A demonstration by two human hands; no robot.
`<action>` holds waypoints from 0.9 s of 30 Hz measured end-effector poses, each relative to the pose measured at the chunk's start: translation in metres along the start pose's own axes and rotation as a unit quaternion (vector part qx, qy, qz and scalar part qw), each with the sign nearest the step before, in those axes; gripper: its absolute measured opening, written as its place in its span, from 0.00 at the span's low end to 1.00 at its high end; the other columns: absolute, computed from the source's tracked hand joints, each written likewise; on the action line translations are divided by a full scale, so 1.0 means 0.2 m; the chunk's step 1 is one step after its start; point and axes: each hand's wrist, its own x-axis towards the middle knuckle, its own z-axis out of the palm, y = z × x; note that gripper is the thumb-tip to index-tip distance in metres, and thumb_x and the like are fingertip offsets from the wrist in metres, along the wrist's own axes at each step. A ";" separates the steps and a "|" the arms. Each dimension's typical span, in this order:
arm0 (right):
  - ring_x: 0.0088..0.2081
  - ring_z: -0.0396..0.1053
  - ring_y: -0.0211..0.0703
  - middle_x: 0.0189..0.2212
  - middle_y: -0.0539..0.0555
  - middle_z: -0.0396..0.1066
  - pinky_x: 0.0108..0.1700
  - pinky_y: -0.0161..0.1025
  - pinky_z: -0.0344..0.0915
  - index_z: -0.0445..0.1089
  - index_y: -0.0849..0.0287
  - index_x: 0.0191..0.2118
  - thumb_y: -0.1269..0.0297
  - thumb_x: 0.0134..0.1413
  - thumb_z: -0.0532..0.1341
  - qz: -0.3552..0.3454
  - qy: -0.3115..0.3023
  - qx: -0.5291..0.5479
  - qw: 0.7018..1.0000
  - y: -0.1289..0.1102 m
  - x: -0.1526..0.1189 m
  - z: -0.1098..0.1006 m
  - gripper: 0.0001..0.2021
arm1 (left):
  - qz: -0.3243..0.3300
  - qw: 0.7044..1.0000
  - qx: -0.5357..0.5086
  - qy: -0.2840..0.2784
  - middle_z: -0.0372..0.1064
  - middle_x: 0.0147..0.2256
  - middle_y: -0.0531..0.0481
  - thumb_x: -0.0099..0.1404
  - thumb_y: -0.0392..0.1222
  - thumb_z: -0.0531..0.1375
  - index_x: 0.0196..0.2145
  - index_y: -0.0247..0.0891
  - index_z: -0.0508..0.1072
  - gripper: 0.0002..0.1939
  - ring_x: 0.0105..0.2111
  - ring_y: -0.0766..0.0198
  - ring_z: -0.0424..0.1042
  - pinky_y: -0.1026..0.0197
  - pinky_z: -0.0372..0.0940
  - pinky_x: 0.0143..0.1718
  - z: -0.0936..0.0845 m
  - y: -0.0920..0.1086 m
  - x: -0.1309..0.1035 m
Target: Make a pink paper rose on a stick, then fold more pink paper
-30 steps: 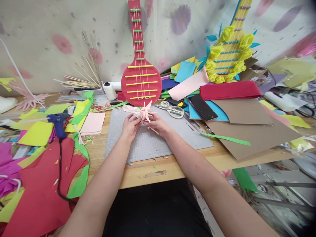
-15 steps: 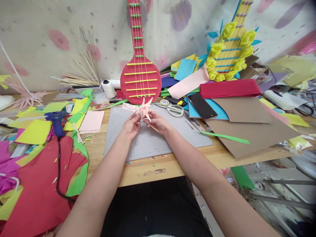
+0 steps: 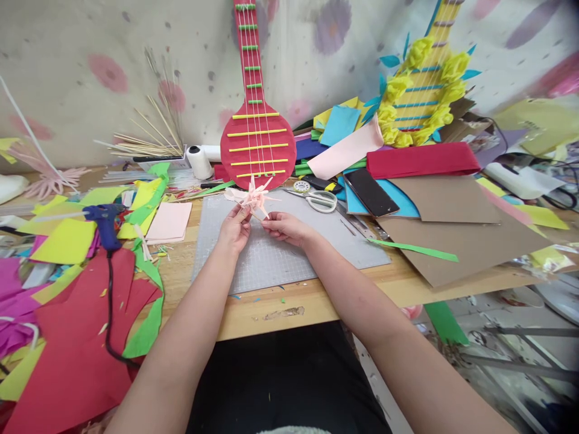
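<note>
In the head view, at the centre of the frame, holds a pale pink flower (image 3: 256, 198) just above the upper part of the mat (image 3: 284, 265), in front of the red lute (image 3: 257, 140). Pinches it from the lower left with the left hand (image 3: 236, 229), with thumb and fingers closed near the base. Has the right hand (image 3: 284, 229) nearly closed too, in a fingertip pinch at the lower-right petal (image 3: 263, 211), as far as such small detail shows. Seems to be at a step of adjusting petals. Probably calls next for a light touch, steadying the base at left and easing the petal at right without creasing it. Fans out like a star, pointing toward the top, right and lower right of the frame. Shows no single clear long axis; cannot tell how any stem runs behind the fingers.
</note>
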 end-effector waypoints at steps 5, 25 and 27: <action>0.14 0.48 0.23 0.18 0.44 0.61 0.15 0.26 0.36 0.57 0.60 0.25 0.63 0.42 0.64 0.010 0.014 -0.016 1.000 0.01 0.01 0.00 0.13 | 0.005 1.000 0.005 0.013 0.72 0.28 0.52 0.55 0.25 0.58 0.29 0.34 0.72 0.07 0.21 0.80 0.66 0.80 0.49 0.12 0.00 -0.01 0.01; 0.11 0.44 0.24 0.14 0.44 0.59 0.13 0.27 0.38 0.62 0.62 0.25 0.66 0.57 0.52 0.020 0.050 -0.070 0.996 -0.01 0.00 0.05 0.10 | 0.024 0.999 0.018 0.028 0.72 0.26 0.53 0.55 0.27 0.60 0.28 0.35 0.74 0.05 0.19 0.79 0.65 0.78 0.49 0.11 0.00 -0.01 0.01; 0.11 0.44 0.25 0.14 0.44 0.58 0.14 0.27 0.39 0.62 0.62 0.25 0.65 0.58 0.52 0.022 0.056 -0.084 0.995 -0.01 0.00 0.05 0.12 | 0.023 0.999 0.018 0.028 0.72 0.26 0.53 0.55 0.27 0.60 0.28 0.35 0.74 0.05 0.19 0.79 0.65 0.78 0.48 0.11 0.00 -0.01 0.00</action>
